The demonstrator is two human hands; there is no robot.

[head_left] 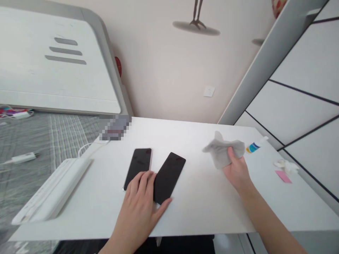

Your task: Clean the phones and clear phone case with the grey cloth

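Thumb on top and fingers mostly hidden beneath, the right grip point(236, 172) pinches a crumpled grey cloth point(222, 153) over the right half of the white desk point(196, 211); whether the cloth touches the surface I cannot tell. The left grip point(139, 203) is closed around the lower end of a slanted phone point(169, 178), fingertips along its left edge and thumb at its bottom corner. That phone lies on the desk, its dark face up. A 2nd phone point(139, 162), also dark face up, lies just left of it, its lower right part covered from view by the fingers.

Just right of the cloth is a small bottle point(253, 146) with a blue and yellow label and a white top. Further right, near the desk's edge, a pink slip point(283, 176) lies beside a crumpled white tissue point(287, 165). Along the left side stretches a long white casing point(57, 190), and a pixelated patch hides something at the far left corner.

Beyond the desk, a white plug point(24, 157) lies on a bed point(66, 132) with grey striped bedding, below a headboard point(53, 77) with 3 slots. The far wall carries 1 socket point(209, 91).
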